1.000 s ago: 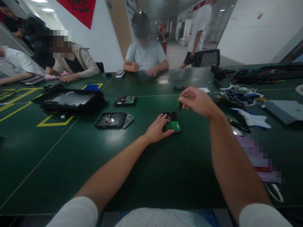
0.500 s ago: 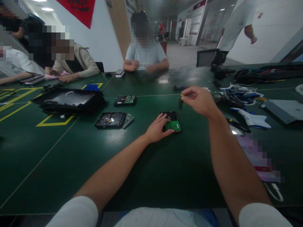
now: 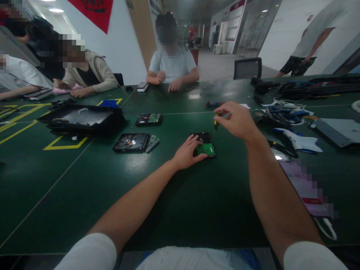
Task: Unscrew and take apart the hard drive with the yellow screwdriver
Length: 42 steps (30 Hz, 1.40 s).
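**Green circuit board (image 3: 207,149) on hard drive (image 3: 204,138), left hand (image 3: 186,154) over it, screwdriver (image 3: 216,123) in right hand (image 3: 237,120)**

Writing first: red banner (image 3: 97,13), upper left, has dark characters; cut off by frame edge, not readable. Pinkish-purple panel (image 3: 298,178) at right has a red band and faint marks, partly pixelated; text not legible. Label on the hard drive: too small to tell.

Left hand: fingers spread apart, resting across the left side of the hard drive, thumb along its near edge. Right hand: thumb and fingertips pinched together on the yellow-and-black screwdriver handle, shaft pointing down at the drive's right edge. Can't tell if the tip touches a screw.

Hard drive lies flat on the green table (image 3: 180,202), in front of the person, about mid-table. Left of it: second drive (image 3: 131,143), loose circuit board (image 3: 153,143) just beside that. Third drive (image 3: 148,119) farther back. Black tray (image 3: 84,114) far left; white-and-blue glove (image 3: 302,140) right.
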Available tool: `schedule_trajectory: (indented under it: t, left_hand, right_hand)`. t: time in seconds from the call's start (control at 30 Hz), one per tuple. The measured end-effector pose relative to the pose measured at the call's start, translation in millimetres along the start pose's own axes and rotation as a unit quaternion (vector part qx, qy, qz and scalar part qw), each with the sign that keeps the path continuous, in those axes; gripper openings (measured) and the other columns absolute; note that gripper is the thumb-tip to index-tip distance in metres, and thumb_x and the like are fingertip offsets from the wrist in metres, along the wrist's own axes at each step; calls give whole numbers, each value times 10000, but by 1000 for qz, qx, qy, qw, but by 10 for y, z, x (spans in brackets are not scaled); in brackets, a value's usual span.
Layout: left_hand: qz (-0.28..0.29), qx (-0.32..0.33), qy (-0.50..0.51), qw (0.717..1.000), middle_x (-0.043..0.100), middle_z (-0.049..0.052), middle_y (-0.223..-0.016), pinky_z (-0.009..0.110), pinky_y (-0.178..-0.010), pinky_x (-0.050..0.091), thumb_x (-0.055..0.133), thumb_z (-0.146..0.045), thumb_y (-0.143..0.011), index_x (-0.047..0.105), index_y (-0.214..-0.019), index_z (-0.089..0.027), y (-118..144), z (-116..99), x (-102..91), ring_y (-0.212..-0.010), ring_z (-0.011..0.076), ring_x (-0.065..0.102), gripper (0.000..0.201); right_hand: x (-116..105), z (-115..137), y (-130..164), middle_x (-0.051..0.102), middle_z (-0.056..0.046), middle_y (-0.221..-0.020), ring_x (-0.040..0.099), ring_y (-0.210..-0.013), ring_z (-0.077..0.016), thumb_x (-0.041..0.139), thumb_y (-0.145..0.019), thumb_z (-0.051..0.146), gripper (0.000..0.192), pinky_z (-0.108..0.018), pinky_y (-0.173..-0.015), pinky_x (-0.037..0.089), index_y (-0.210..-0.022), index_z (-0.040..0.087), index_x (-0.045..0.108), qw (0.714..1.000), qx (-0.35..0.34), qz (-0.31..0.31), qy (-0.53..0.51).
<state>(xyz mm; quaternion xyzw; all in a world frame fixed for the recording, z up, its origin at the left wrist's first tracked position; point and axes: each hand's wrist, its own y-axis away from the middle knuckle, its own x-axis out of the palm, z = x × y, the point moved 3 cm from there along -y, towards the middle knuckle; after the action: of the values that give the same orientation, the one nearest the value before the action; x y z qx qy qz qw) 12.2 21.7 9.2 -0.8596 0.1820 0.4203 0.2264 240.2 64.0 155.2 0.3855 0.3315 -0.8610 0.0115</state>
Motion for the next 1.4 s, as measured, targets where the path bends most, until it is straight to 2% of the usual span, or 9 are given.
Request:
schedule_trajectory:
  t: [0.13, 0.33, 0.53, 0.77, 0.93, 1.1, 1.4]
  left_hand:
    - [-2, 4, 0, 1000, 403, 160, -1769, 571, -1363, 328, 684, -685, -960, 596, -1485, -211, 0, -8, -2, -1717, 339, 195, 713]
    - [2, 0, -1, 1000, 399, 148, -1773, 575, -1361, 329, 686, -685, -959, 596, -1481, -224, -3, -26, -11, -1718, 336, 192, 702]
    - [-1, 4, -3, 1000, 400, 156, -1772, 564, -1359, 335, 677, -692, -963, 595, -1490, -208, -2, -13, 0, -1718, 337, 193, 720]
    - [0, 2, -6, 1000, 400, 164, -1770, 553, -1367, 323, 680, -691, -960, 598, -1489, -196, -10, -9, 4, -1717, 336, 198, 729]
    - [4, -3, -4, 1000, 391, 145, -1778, 578, -1358, 332, 675, -698, -961, 594, -1495, -220, -9, -8, 4, -1718, 339, 192, 721]
    - [3, 2, -3, 1000, 396, 172, -1771, 560, -1365, 322, 679, -683, -965, 593, -1501, -188, -7, -15, 4, -1717, 343, 193, 734]
    - [3, 0, -4, 1000, 393, 167, -1773, 570, -1357, 337, 673, -690, -968, 596, -1497, -194, -15, -23, 4, -1719, 341, 192, 729]
  right_hand:
    - [16, -13, -8, 742, -127, -1190, 666, -1110, -366, 740, -896, 223, 241, -559, -966, 568, -1111, 278, 833, 999, -26, 15, 30]
    - [41, -60, 10, 665, -151, -1240, 644, -1136, -373, 728, -902, 229, 300, -548, -924, 607, -1191, 253, 803, 999, -17, 4, 29]
    - [32, -52, 4, 680, -139, -1210, 646, -1104, -370, 743, -892, 231, 224, -526, -880, 584, -1114, 257, 759, 998, -35, 10, 52]
    - [31, -24, -25, 711, -127, -1145, 653, -1117, -379, 705, -868, 191, 211, -575, -989, 525, -1059, 264, 759, 992, -80, 12, 96]
    - [42, -51, -18, 684, -139, -1141, 647, -1109, -378, 726, -869, 199, 196, -568, -962, 550, -1056, 250, 754, 993, -57, 1, 100]
    - [54, -80, -2, 656, -143, -1155, 646, -1085, -360, 756, -864, 221, 202, -545, -930, 577, -1065, 231, 770, 995, -37, -10, 94]
    - [55, -40, 6, 663, -138, -1172, 660, -1035, -340, 726, -896, 228, 223, -527, -902, 576, -1109, 234, 793, 994, -53, -5, 95]
